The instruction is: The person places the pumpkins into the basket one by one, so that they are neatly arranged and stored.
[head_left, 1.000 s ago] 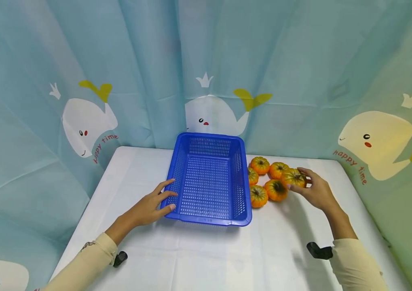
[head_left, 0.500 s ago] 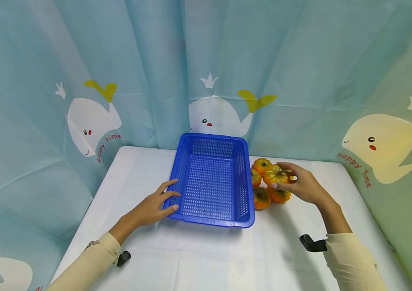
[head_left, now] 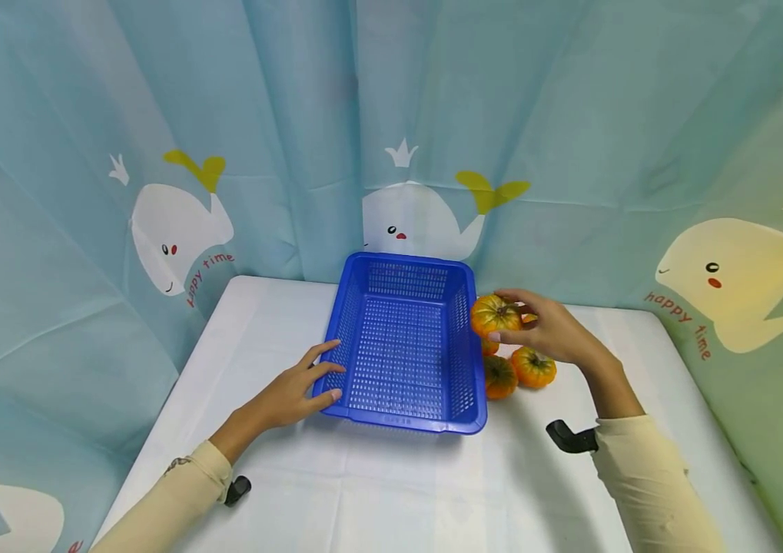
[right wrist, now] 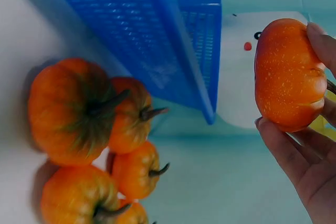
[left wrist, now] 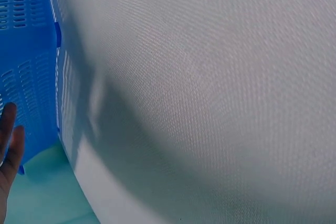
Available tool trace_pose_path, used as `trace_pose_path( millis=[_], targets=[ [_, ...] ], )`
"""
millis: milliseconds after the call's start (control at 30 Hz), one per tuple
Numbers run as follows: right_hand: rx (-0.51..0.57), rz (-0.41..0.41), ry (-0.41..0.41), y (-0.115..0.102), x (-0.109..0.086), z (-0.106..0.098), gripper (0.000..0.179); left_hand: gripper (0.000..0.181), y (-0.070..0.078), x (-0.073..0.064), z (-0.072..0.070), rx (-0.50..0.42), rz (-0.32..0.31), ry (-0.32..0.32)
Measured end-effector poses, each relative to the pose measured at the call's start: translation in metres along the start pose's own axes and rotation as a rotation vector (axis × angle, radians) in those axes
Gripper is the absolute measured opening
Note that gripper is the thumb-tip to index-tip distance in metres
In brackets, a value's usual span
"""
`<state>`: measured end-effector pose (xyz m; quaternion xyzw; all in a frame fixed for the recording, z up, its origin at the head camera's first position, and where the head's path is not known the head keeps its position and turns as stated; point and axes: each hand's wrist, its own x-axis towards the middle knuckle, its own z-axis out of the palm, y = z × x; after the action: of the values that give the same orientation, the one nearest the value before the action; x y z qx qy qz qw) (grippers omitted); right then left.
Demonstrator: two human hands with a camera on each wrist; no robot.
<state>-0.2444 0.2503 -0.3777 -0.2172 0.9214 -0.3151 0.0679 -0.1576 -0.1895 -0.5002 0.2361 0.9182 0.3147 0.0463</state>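
My right hand [head_left: 553,330] grips a small orange-and-green pumpkin [head_left: 490,313] between thumb and fingers, raised beside the right rim of a blue plastic basket [head_left: 398,424]. In the right wrist view the held pumpkin [right wrist: 286,77] shows its orange side, its stem toward the palm. My left hand [head_left: 292,393] rests on the basket's left rim with fingers spread and fairly straight. Two of its fingertips overlap the basket wall in the left wrist view. No pumpkin shows inside the basket.
Several more pumpkins [head_left: 534,368] sit on the white table [head_left: 391,491] right of the basket, some partly hidden behind the right hand and the held one. A blue whale-print curtain [head_left: 571,153] hangs behind and at both sides.
The right hand has lifted a pumpkin from the right end of the group and carried it left to the basket's right rim. The left hand has stayed at the left rim.
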Motion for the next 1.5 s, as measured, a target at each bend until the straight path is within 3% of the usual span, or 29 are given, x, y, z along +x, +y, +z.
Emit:
trace_pose_path(
  millis=[600,900,1500],
  targets=[
    [0.089,-0.038,-0.058,-0.027,0.057,0.026,0.079,0.052,-0.006,-0.001,0.001,0.001,0.017,0.022],
    [0.056,-0.065,-0.078,-0.034,0.081,0.038,0.081,0.051,-0.005,-0.002,0.000,-0.003,0.013,0.015],
    [0.039,0.023,-0.022,-0.036,0.127,0.079,0.080,0.049,-0.004,0.002,0.001,-0.012,0.035,0.012]
  ],
)
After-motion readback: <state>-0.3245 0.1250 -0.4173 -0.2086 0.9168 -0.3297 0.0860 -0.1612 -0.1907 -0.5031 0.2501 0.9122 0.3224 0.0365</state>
